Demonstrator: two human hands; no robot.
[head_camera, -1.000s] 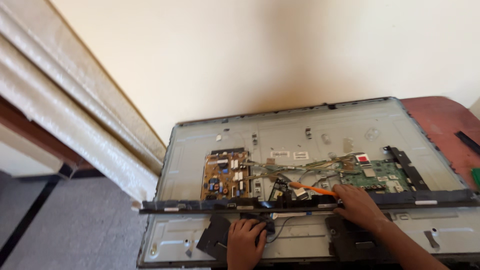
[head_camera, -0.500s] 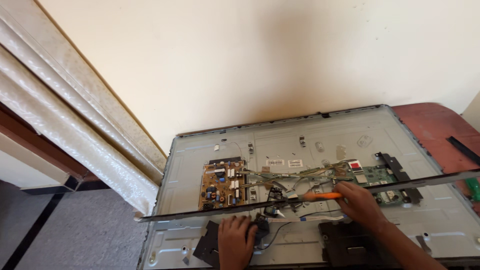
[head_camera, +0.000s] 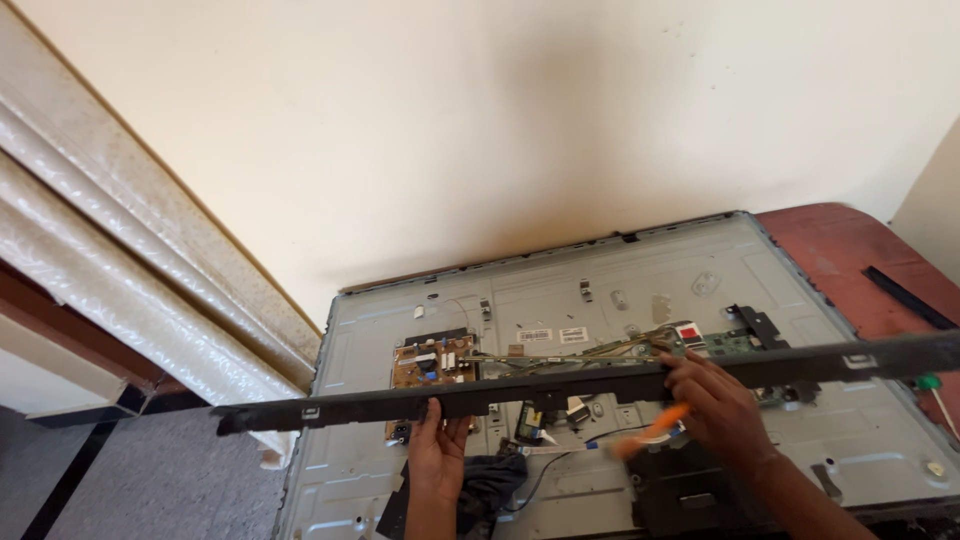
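Head view: left hand (head_camera: 437, 452) and right hand (head_camera: 712, 405), which also gripped an orange-handled tool (head_camera: 655, 428), clasped the long black plastic strip (head_camera: 560, 385) raised above the opened grey metal television back (head_camera: 600, 300), apparently mid-removal.

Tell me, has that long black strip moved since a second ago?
Yes. The long black strip lay along the panel's lower part; both hands, left hand and right hand, have lifted it above the circuit boards.

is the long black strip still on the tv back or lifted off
Lifted off: both hands, left and right, hold the long black strip above the open TV back panel.
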